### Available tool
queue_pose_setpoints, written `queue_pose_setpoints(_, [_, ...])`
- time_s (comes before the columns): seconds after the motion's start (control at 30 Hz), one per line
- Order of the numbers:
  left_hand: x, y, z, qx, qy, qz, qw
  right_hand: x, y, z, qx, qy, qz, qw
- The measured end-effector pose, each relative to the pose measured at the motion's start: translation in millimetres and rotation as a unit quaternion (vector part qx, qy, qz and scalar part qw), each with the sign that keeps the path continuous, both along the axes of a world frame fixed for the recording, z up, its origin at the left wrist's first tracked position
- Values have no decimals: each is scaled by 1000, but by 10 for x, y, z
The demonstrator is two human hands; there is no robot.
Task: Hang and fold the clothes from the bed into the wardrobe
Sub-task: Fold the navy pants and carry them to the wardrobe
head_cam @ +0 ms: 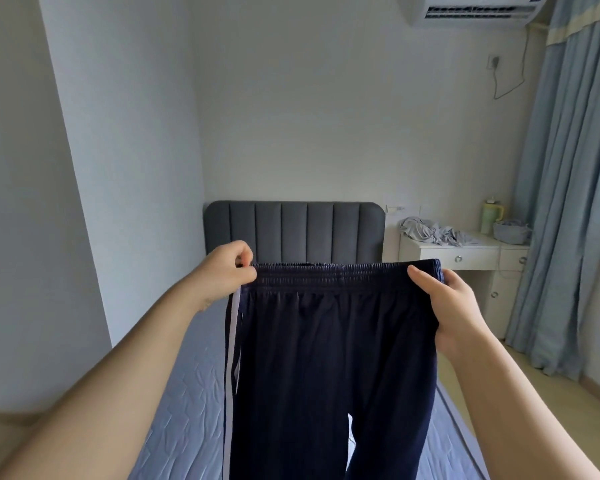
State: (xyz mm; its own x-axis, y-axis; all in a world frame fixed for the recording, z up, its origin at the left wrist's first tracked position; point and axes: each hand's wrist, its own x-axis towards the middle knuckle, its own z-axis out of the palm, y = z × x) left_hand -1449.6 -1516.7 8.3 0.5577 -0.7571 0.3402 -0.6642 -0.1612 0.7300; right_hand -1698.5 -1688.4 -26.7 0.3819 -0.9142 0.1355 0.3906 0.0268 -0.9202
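At centre left of the frame the left hand [227, 268] is being kept curled, with one end of the elastic waistband [329, 276] pinched between thumb and fingertips. At centre right the right hand [447, 306] is being wrapped round the other end, thumb laid on the front. Between them the dark navy trousers [326, 358] are being held up taut at the waist, and the legs are being left to hang down the lower middle of the frame, in front of the blue-grey bed [184, 410]. The wardrobe is not being shown. The left pinch is being judged the weaker hold: if it is loosened while the cloth is being shifted for folding, that corner is likely to drop and the legs to twist. The leg ends are being cut off by the bottom edge, so it cannot be told whether they are trailing on the mattress, where they could be dragged or creased. Beyond, a grey headboard [293, 230] and a white bedside cabinet [465, 258] bearing crumpled pale cloth [430, 233] are being seen.
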Motion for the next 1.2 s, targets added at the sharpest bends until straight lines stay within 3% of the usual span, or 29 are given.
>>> queue_pose_setpoints(0.07, [-86, -86, -134, -112, 157, 21, 981, -6, -8, -26, 18, -7, 5, 1000])
queue_pose_setpoints(0.13, [-201, -182, -271, -154, 337, 51, 928, 23, 1, -53, 38, 0, 3, 999])
queue_pose_setpoints(0.2, [-288, -238, -365, -78, 486, 58, 868, 73, 17, -98, 53, 17, -14, 998])
queue_pose_setpoints(0.27, [-361, -229, -391, 1, 536, 16, 844, 117, 31, -138, 64, 33, -34, 997])
queue_pose_setpoints(0.37, [-471, -266, -418, 36, 502, -70, 861, 157, 46, -190, 74, 46, -39, 995])
queue_pose_setpoints(0.47, [-577, -315, -378, 0, 446, -34, 895, 206, 102, -213, 61, 50, -28, 997])
queue_pose_setpoints(0.63, [-756, -436, -326, -91, 474, 43, 875, 376, 291, -206, -10, 53, 11, 998])
queue_pose_setpoints(0.73, [-903, -488, -317, -117, 445, 36, 887, 466, 407, -224, -44, 70, 40, 996])
queue_pose_setpoints(1.0, [-1058, -509, -309, -145, 311, 20, 939, 457, 530, -200, -32, 43, 121, 991])
queue_pose_setpoints(1.2, [-1074, -490, -284, -146, 350, -28, 925, 479, 582, -144, 1, -22, 202, 979])
